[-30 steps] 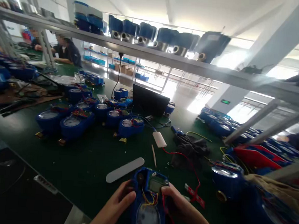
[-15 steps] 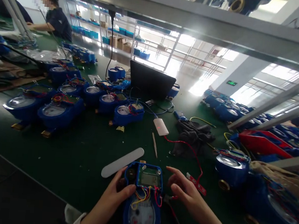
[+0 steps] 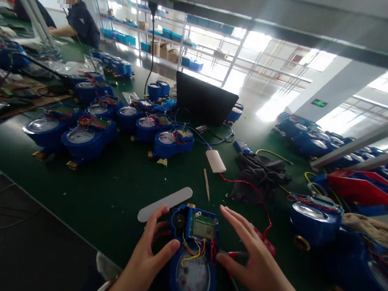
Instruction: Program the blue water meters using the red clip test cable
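A blue water meter (image 3: pixel 195 253) with an open top, a small lit display and coloured wires lies on the green bench right in front of me. My left hand (image 3: pixel 148 254) wraps its left side, thumb on the casing. My right hand (image 3: pixel 255 262) hovers at the meter's right with fingers spread flat, thumb touching a red and black probe tip (image 3: pixel 235 254). A red wire (image 3: pixel 253 195) runs from there to a small white box (image 3: pixel 215 160).
Rows of blue meters (image 3: pixel 90 135) stand at the left, more (image 3: pixel 312 217) at the right. A flat grey strip (image 3: pixel 165 198), a thin stick (image 3: pixel 206 184), a dark cloth (image 3: pixel 260 175) and a black laptop (image 3: pixel 204 99) lie ahead. Other people (image 3: pixel 78 20) work far left.
The view tilted down from the shelf to the bench. My right hand let go of the meter's right side and spread open beside it. The meter's display now shows digits.
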`<state>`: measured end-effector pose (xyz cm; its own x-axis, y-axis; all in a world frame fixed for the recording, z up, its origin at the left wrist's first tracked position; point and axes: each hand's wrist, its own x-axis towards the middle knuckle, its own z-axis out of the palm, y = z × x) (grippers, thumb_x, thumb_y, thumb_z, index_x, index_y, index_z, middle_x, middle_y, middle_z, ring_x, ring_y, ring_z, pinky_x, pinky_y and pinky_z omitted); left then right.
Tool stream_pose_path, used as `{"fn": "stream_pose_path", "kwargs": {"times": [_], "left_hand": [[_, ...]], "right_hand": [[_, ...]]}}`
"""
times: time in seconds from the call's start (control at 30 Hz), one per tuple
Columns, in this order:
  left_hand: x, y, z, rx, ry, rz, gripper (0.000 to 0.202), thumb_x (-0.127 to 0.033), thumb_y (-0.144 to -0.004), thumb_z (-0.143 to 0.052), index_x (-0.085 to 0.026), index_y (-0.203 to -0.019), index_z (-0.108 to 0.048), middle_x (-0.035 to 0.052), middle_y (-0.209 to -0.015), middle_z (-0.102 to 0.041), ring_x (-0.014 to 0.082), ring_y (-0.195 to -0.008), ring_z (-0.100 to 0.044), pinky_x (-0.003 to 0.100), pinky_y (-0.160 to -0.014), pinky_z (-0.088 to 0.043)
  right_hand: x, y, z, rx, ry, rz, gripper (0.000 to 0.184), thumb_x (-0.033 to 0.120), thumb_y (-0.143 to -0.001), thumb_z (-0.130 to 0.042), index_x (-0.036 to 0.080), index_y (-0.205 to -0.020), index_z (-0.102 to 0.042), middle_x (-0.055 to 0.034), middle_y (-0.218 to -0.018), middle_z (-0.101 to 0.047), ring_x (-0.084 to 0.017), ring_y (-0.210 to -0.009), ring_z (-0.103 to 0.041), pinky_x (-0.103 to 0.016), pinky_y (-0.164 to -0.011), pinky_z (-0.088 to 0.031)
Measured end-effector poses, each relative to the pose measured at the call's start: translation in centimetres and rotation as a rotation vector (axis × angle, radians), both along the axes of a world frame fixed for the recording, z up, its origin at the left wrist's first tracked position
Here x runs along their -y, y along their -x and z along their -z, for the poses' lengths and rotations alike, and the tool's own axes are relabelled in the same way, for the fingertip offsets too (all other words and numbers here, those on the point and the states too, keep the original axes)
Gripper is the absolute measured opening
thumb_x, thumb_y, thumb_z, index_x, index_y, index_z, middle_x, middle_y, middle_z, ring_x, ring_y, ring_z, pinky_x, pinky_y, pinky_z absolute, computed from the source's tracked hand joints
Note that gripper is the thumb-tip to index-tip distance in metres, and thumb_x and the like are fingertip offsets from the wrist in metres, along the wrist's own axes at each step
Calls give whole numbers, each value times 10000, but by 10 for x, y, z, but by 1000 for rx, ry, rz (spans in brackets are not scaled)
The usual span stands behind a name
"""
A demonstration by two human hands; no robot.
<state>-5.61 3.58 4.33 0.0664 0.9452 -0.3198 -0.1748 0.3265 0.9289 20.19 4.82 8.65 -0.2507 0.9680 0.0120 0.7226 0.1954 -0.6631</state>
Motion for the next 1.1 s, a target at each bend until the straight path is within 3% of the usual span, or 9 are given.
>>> {"fn": "stream_pose_path", "kwargs": {"times": [0.13,0.3,0.5,0.7,0.83,0.93,1.0,1.1], "left_hand": [[-9,0,-2,128,135,38,705,-448,-747,-734,-177,-1328,-439,156,-1395,-502,306,-1112,-605,406,-970,-470],[-12,-7,-4,327,227,64,708,-483,-801,-694,-177,-1356,-377,126,-1204,-632,316,-1113,-625,413,-962,-476],[-15,-12,-2,442,268,54,828,-525,-718,-792,-157,-1340,-389,145,-1167,-673,320,-1021,-675,403,-886,-506],[-14,-8,1,508,280,53,772,-500,-744,-794,-161,-1328,-420,126,-1153,-692,300,-1021,-683,412,-932,-499],[-13,-9,4,421,257,110,830,-545,-740,-778,-157,-1356,-377,162,-1222,-645,324,-1094,-651,440,-967,-484],[-10,-9,5,174,103,24,761,-550,-792,-718,-192,-1380,-393,182,-1379,-523,355,-1261,-529,479,-1027,-436],[-8,-7,0,-65,-121,-61,522,-476,-862,-656,-233,-1307,-530,137,-1439,-475,348,-1343,-436,486,-1092,-366],[-7,-3,-15,-293,-446,28,201,-328,-924,-594,-294,-1082,-713,70,-1316,-585,307,-1274,-491,444,-1080,-370]], "right_hand": [[-22,13,-7,-196,242,-142,668,330,-834,-707,239,-1458,-488,-126,-1487,-518,-325,-1361,-484,-532,-1107,-409],[-31,10,-5,-249,293,-185,717,153,-747,-738,244,-1423,-519,-111,-1437,-568,-309,-1313,-533,-496,-1097,-431],[-36,17,-7,-172,178,-172,662,425,-663,-870,211,-1252,-656,-125,-1239,-687,-344,-1130,-647,-469,-983,-523],[-33,24,-5,-137,39,-178,528,318,-733,-804,206,-1232,-674,-124,-1202,-713,-310,-1073,-689,-401,-912,-572],[-26,20,6,-301,-157,-163,558,232,-675,-813,214,-1216,-677,-125,-1167,-726,-297,-1048,-705,-362,-881,-587],[-19,17,13,-426,-206,-86,512,303,-699,-826,222,-1187,-694,-125,-1119,-729,-295,-1013,-709,-357,-855,-595],[-14,18,15,-489,-194,-25,490,368,-725,-822,210,-1174,-703,-138,-1114,-720,-298,-1005,-706,-373,-859,-597],[-9,23,16,-558,-200,35,502,405,-726,-831,212,-1171,-701,-143,-1121,-705,-304,-1013,-694,-390,-857,-601]]}}
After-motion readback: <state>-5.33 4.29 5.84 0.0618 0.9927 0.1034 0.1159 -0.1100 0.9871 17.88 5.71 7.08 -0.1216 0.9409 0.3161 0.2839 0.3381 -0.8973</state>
